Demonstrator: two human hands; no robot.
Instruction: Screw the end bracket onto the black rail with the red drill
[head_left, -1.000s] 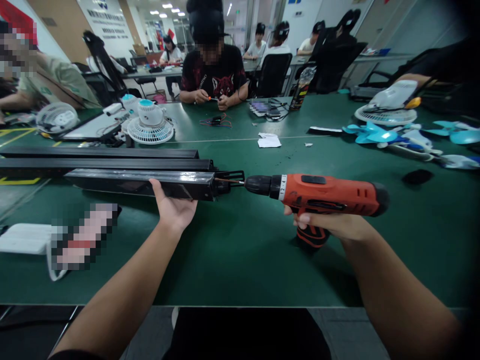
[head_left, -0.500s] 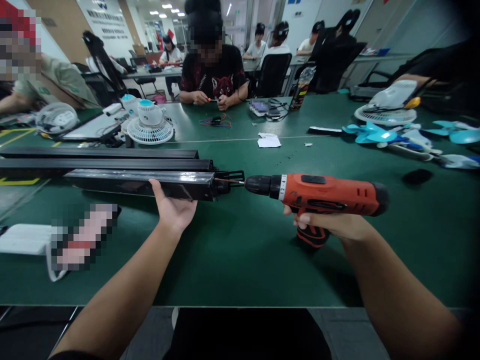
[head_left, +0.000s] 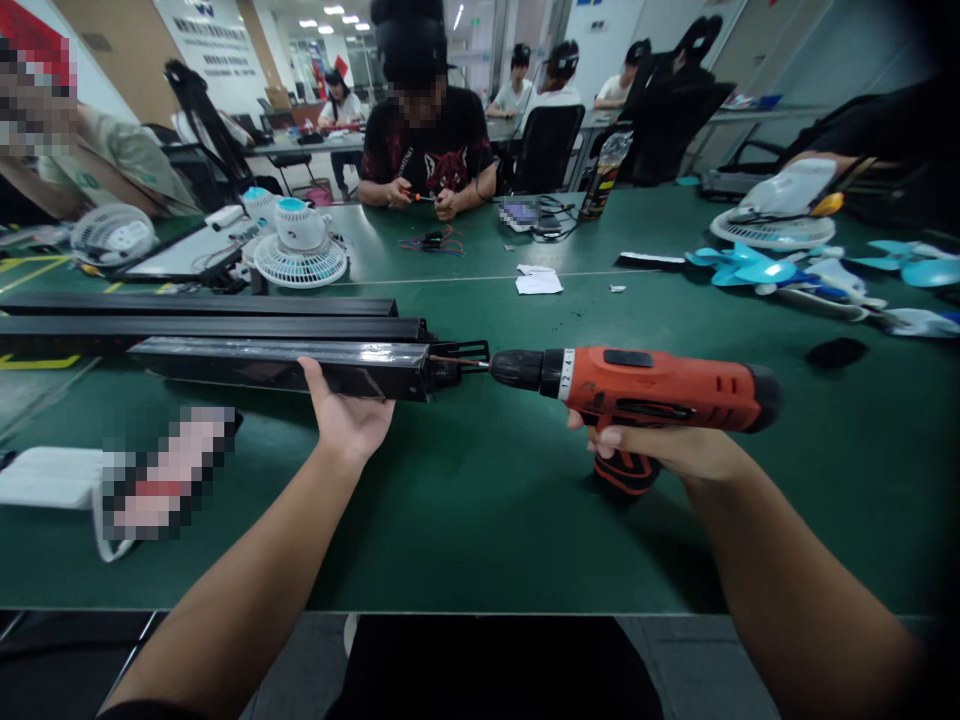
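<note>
- Near: green surface (head_left: pixel 495 540); black bar (head_left: pixel 292 375) at left-centre, long side roughly left-right, its worked end facing right.
- Left hand (head_left: pixel 352 425) half curled round the bar's underside near that end, thumb up the near face; fingers hidden beneath, looks like a steadying hold.
- Right hand (head_left: pixel 667 450) closed round the grip of the red-and-black drill (head_left: pixel 667 385); drill level, pointing left.
- Thin bit (head_left: pixel 472 366) runs from chuck to bar end, beside a slotted black bracket (head_left: pixel 472 349). Tip contact too small to confirm.
- Progress, judged: mid-step, drill lined up at the end. Driving in or backing out, can't tell; bracket already at the end, fastening unconfirmed.
- Bar look: boxy, glossy top, dark sides with reflections, no damage visible.
- Just beyond: two black bars (head_left: pixel 225 328) parallel, neither hand on them; finished or waiting, can't tell.
- Farther: white paper (head_left: pixel 538 283), upturned fan (head_left: pixel 301 240) left, blue blades (head_left: pixel 739 268) right.
- Far side: seated person (head_left: pixel 427 150) holding an orange-handled tool.
</note>
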